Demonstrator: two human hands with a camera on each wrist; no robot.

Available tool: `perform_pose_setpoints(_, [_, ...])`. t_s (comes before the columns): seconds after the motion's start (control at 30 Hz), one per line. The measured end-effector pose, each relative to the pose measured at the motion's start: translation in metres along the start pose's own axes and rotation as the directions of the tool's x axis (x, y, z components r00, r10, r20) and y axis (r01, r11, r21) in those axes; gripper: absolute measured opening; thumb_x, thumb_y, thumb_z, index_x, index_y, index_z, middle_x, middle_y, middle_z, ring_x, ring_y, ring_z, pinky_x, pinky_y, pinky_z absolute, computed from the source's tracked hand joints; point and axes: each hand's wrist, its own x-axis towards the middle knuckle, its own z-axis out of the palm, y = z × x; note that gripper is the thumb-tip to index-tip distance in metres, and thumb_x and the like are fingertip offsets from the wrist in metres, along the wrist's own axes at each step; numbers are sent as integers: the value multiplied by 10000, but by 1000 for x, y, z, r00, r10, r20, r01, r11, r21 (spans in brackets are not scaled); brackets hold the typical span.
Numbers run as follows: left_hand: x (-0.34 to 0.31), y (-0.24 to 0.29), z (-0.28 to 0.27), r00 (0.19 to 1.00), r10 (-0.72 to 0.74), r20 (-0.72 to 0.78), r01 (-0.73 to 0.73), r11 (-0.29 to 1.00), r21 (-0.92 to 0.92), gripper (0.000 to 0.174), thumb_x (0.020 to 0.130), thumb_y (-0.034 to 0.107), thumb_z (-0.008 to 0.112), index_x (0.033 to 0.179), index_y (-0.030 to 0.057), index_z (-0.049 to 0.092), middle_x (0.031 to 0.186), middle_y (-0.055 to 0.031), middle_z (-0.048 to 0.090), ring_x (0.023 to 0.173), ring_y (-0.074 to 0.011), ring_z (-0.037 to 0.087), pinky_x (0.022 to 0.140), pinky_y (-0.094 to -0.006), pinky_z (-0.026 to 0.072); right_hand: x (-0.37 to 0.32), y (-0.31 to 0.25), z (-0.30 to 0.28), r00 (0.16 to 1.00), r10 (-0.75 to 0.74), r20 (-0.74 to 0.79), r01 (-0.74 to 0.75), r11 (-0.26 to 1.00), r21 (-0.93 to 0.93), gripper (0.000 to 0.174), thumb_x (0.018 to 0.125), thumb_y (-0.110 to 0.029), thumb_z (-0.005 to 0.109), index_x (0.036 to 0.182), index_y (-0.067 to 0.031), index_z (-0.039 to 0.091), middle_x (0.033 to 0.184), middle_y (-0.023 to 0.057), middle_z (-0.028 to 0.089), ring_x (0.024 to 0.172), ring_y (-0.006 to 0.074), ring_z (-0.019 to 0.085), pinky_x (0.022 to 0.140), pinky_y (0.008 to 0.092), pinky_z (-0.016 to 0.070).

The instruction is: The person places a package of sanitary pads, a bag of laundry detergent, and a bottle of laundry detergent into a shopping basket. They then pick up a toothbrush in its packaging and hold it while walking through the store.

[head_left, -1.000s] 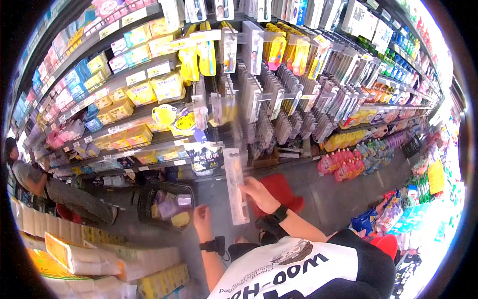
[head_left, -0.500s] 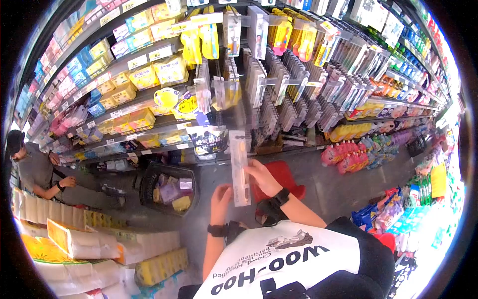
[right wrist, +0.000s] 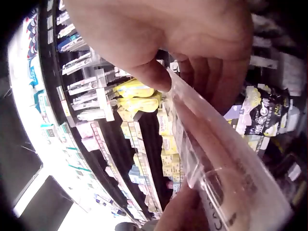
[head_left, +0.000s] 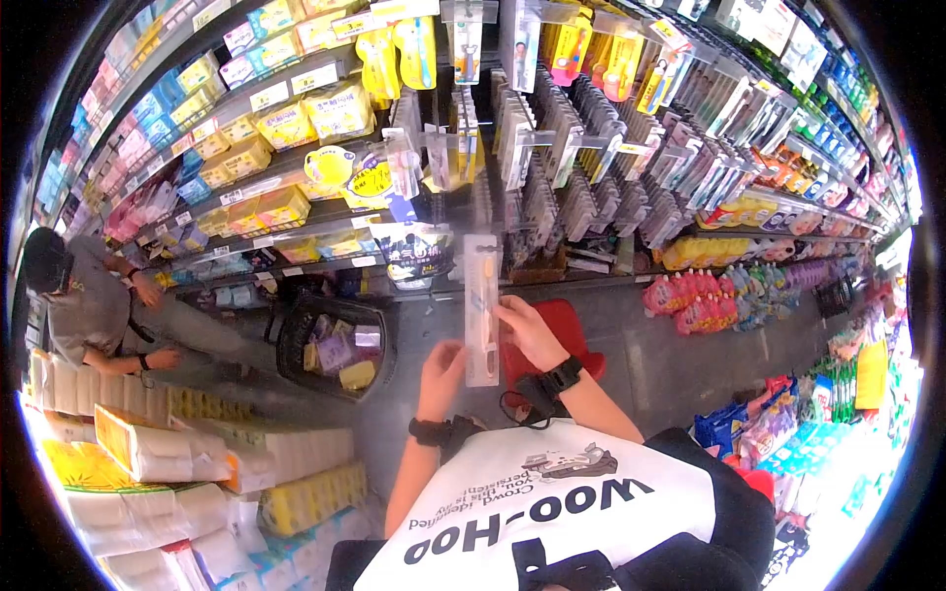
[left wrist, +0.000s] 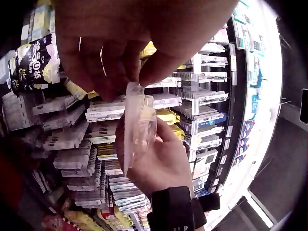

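A long clear package [head_left: 483,310] with a toothbrush inside stands nearly upright in front of the person's shirt. The right hand [head_left: 532,335] grips its right edge, thumb on the near side in the right wrist view, fingers partly behind the package [right wrist: 226,159]. Against the left edge is the left hand [head_left: 440,379]; in the left wrist view this hand [left wrist: 139,43] pinches the package [left wrist: 137,125] between thumb and fingertips. The right hand [left wrist: 163,163] shows behind it there. Parts of the left fingers are hidden.
Racks of hanging toothbrush packs [head_left: 591,128] and shelves of yellow packs [head_left: 338,110] stand ahead. A black basket [head_left: 286,340] with goods and a bending person [head_left: 84,305] are at left. A red object [head_left: 567,340] stands behind the right hand; stacked paper packs [head_left: 177,443] lie lower left.
The left hand has moved up and right to the package's edge. The package sits higher and slightly right in the head view. The other person has come further into view.
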Motion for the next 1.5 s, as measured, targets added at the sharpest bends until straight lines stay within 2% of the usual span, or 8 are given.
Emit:
perform_pose_setpoints(0.23, [1,-8,7,998,58,8,-58,996,69,126,851,132,515,926,32,523,803,7,532,742,-81,486,657,-217,391,3,9,-19,998,-28,59,26,999,24,290,864,-193,481,1089,-12,462,988,53,536,883,137,527,760,270,433])
perform_pose_setpoints(0.47, [3,-11,19,1000,-5,5,5,999,-44,114,849,121,512,919,31,513,824,5,531,744,-82,487,668,-222,396,-1,4,-23,997,-24,71,23,1000,5,268,876,-161,453,1098,-12,461,1005,55,535,891,140,520,767,275,429])
perform_pose_setpoints(0.77, [10,-23,35,997,-66,51,67,998,-21,134,850,134,514,943,37,510,844,0,538,773,-93,504,694,-234,410,-10,0,-44,1000,18,4,-18,1000,22,257,875,-161,456,1079,-5,477,977,56,543,852,139,535,738,277,436])
perform_pose_setpoints(1.07, [10,-18,68,994,-98,55,100,995,-24,189,856,151,507,997,25,504,914,-31,547,814,-104,516,714,-249,426,-25,-7,-73,994,79,-71,-65,981,181,215,853,-155,497,1025,-26,482,938,50,542,854,137,538,729,274,444])
perform_pose_setpoints(1.27, [9,-25,89,996,-86,38,86,996,18,207,859,141,498,1025,17,507,917,-39,556,814,-106,520,711,-249,432,-29,-10,-93,994,74,-81,-62,989,138,211,847,-151,497,1022,-34,482,953,48,535,875,129,527,747,281,442])
perform_pose_setpoints(1.33, [11,-28,89,995,-91,30,89,994,56,206,858,134,497,1027,16,510,910,-38,558,807,-103,520,707,-244,430,-19,-5,-101,999,-15,-46,14,1000,-26,220,851,-150,492,1034,-29,481,955,45,533,871,128,523,746,272,439])
perform_pose_setpoints(1.4, [14,-31,86,999,-45,4,44,993,107,205,857,131,500,1024,14,520,895,-32,561,796,-100,519,698,-233,424,-14,-9,-98,1000,7,-24,-7,1000,-13,225,854,-148,487,1040,-22,480,957,45,533,874,128,520,746,268,438])
perform_pose_setpoints(1.5, [23,-33,79,997,-71,-23,72,997,25,201,855,129,504,1017,13,527,890,-26,558,790,-97,515,691,-226,419,-6,-18,-87,1000,25,-2,-25,1000,-15,232,863,-139,474,1055,-8,475,966,47,535,874,131,522,745,260,435])
